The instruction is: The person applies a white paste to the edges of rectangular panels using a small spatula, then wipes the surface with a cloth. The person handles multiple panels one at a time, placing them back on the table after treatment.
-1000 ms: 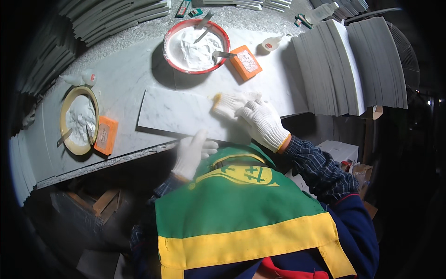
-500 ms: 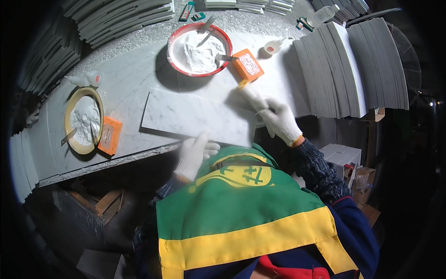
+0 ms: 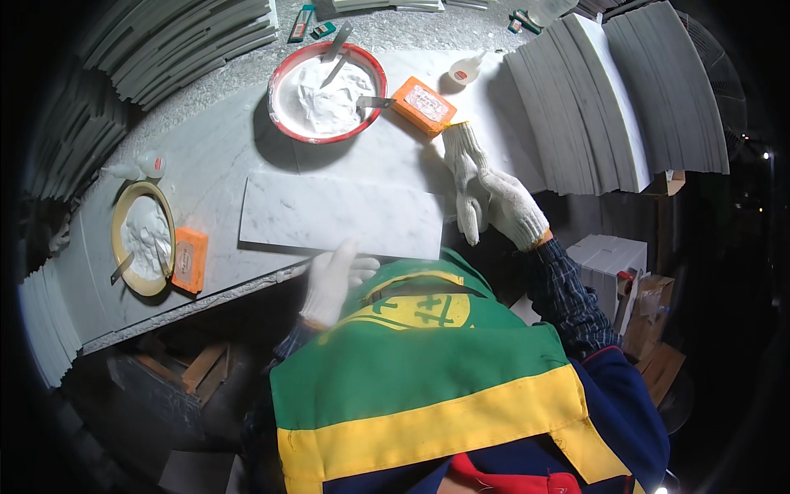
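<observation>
Slab [image 3: 341, 214] lies by left hand [image 3: 333, 284] — right hand [image 3: 512, 206] holds glove [image 3: 463, 156].

Marble slab [image 3: 341, 216]: white, grey-veined | loose knit glove [image 3: 463, 158]: white, yellow edge | apron [image 3: 420, 362]: green, yellow band | sleeve [image 3: 566, 295]: dark blue, pale check | round basin [image 3: 322, 140]: red rim | oval bowl [image 3: 148, 288]: pale yellow

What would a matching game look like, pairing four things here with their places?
Things:
1. Round red-rimmed bowl of white paste
2. Pale-yellow bowl of white paste
3. Loose white knitted glove with yellow edge
4. Grey-veined white rectangular marble slab

Places:
A. Held in the white-gloved right hand
B. Straight beyond the slab
C. White-gloved left hand at its near edge
D. Furthest left of the four

Pairs: 1-B; 2-D; 3-A; 4-C
</observation>
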`<action>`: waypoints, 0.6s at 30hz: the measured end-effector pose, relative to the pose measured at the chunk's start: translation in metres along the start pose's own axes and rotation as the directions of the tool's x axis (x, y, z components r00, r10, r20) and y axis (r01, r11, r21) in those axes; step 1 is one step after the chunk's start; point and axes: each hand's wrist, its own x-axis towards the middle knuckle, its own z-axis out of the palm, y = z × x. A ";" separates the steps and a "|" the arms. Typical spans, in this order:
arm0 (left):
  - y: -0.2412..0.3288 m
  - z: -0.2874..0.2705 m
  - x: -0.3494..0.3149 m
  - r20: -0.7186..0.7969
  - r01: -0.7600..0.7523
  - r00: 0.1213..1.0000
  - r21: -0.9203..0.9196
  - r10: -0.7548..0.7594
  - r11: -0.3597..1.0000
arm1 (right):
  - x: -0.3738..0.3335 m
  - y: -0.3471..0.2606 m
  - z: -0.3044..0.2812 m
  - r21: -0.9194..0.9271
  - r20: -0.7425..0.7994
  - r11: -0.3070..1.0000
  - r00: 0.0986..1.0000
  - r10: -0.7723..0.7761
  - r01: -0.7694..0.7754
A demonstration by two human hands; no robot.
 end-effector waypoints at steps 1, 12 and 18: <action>0.000 -0.001 0.000 0.000 -0.004 1.000 0.010 0.004 1.000 | 0.002 0.003 -0.003 0.015 0.036 1.000 0.999 0.001 -0.002; 0.003 -0.012 0.000 0.107 -0.014 0.994 0.061 0.007 0.998 | 0.008 0.016 -0.018 0.203 0.081 0.977 0.995 0.054 -0.070; 0.002 -0.010 0.000 0.089 -0.030 0.996 0.052 0.025 0.998 | 0.002 -0.002 0.020 0.004 -0.030 0.997 0.996 0.079 -0.079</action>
